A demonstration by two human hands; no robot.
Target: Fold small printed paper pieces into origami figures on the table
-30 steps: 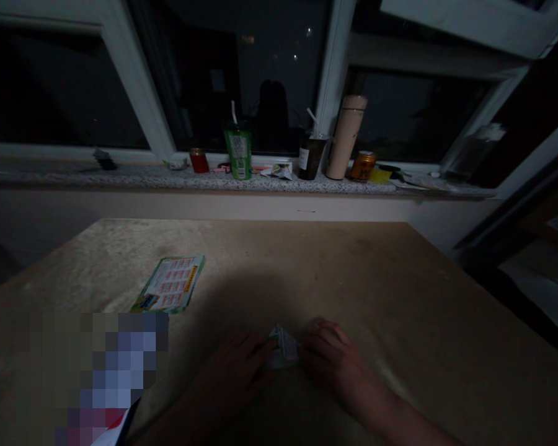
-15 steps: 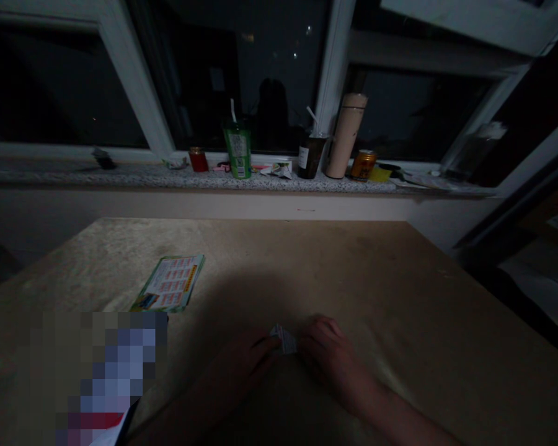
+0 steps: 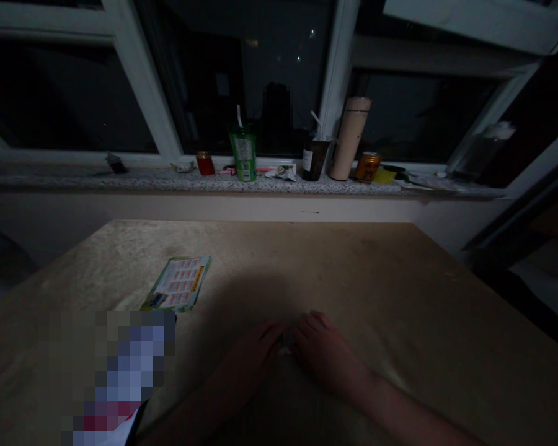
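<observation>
Both hands rest low on a tan tabletop [image 3: 376, 279] near its front middle. My left hand [image 3: 251, 359] and my right hand [image 3: 323, 353] meet fingertip to fingertip, closed over a small folded paper piece [image 3: 286, 344]. Only a pale sliver of that paper shows between the fingers. The scene is dim and the hands lie in shadow.
A printed green leaflet [image 3: 177, 283] lies on the table to the left of the hands. A stone windowsill [image 3: 121, 179] behind carries a green cup with straw [image 3: 242, 150], a dark cup [image 3: 311, 158], a tall beige flask [image 3: 348, 139] and two small cans. A blurred patch covers the lower left.
The folded paper was plainly visible between the hands a second ago. The hands have closed together over it, hiding nearly all of it. The view has shifted slightly.
</observation>
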